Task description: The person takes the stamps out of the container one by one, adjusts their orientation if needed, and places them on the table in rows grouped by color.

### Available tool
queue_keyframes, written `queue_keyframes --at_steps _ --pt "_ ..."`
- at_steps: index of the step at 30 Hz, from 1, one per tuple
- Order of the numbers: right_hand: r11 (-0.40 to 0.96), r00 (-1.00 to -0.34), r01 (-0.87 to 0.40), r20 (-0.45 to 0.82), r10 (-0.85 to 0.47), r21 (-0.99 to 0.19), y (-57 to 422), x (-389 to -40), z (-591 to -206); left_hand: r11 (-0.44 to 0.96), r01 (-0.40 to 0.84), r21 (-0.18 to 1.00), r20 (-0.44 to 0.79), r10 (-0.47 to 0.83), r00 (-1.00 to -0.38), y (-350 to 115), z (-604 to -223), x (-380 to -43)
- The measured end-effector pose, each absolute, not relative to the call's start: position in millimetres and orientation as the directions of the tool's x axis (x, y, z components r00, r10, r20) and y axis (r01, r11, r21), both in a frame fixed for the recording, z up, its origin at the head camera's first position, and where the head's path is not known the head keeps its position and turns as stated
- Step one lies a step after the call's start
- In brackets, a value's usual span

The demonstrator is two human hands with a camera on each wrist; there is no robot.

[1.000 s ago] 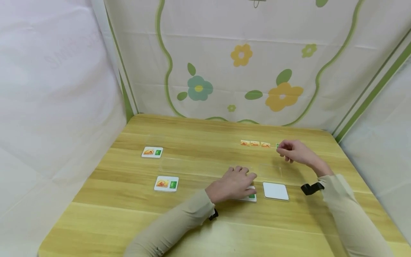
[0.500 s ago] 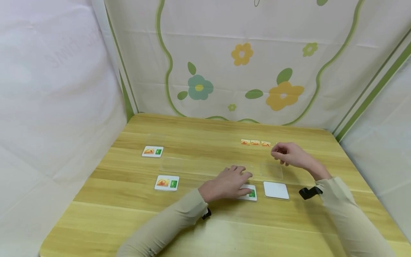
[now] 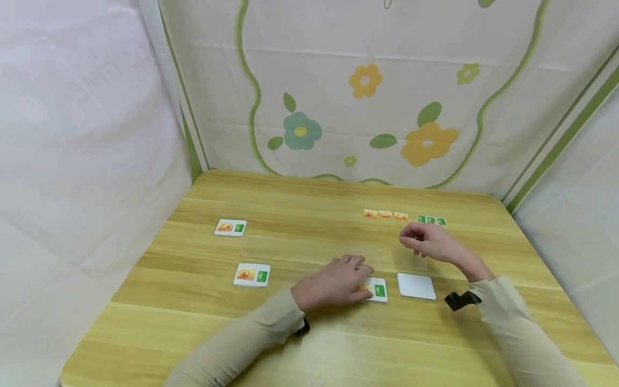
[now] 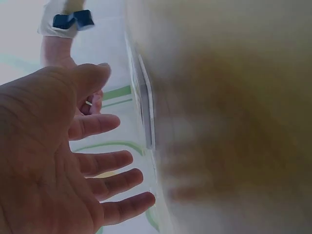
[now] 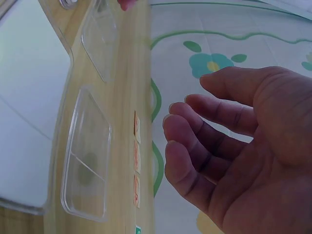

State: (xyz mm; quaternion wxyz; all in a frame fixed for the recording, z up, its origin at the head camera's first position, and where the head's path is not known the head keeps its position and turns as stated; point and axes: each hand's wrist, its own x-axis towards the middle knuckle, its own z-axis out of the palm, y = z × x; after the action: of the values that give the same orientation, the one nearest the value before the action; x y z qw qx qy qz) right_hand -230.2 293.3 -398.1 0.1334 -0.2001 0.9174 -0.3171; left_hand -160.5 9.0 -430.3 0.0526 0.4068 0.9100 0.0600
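Note:
My left hand (image 3: pixel 333 285) hovers over or lightly touches a white card (image 3: pixel 380 291) printed with an orange picture and a green block. In the left wrist view its fingers are extended and spread, gripping nothing. My right hand (image 3: pixel 432 243) hangs above the table, behind a blank white card (image 3: pixel 416 286). The right wrist view has its fingers (image 5: pixel 178 161) loosely curled, with nothing seen between them and the thumb. Several small pieces lie in a row beyond that hand: orange-pictured ones (image 3: pixel 385 214) and green ones (image 3: pixel 430 219).
Two more printed cards lie at the left: a farther one (image 3: pixel 230 227) and a nearer one (image 3: pixel 251 274). Clear plastic rectangles, one beside the right hand (image 5: pixel 66 195), lie in a row across the wooden table (image 3: pixel 338 355). A flowered curtain (image 3: pixel 309 80) hangs behind the table.
My right hand has drawn leftward and nearer, exposing the green pieces it was covering. My left hand has slid a little left, so more of the printed card beneath it shows.

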Motion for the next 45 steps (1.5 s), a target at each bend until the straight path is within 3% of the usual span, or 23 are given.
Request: queue_keyframes --at_steps 26,45 --pt "0.654 -0.779 -0.501 -0.034 -0.626 -0.566 247.4 -198.5 -413.0 0.72 0.691 0.068 -0.178 0.69 -0.701 -23.4 -424.8 -160.9" --pt "0.662 -0.725 -0.578 -0.072 -0.685 -0.477 226.9 -181.0 -417.9 0.744 0.665 0.061 -0.206 0.661 -0.721 -17.0 -420.6 -158.2"
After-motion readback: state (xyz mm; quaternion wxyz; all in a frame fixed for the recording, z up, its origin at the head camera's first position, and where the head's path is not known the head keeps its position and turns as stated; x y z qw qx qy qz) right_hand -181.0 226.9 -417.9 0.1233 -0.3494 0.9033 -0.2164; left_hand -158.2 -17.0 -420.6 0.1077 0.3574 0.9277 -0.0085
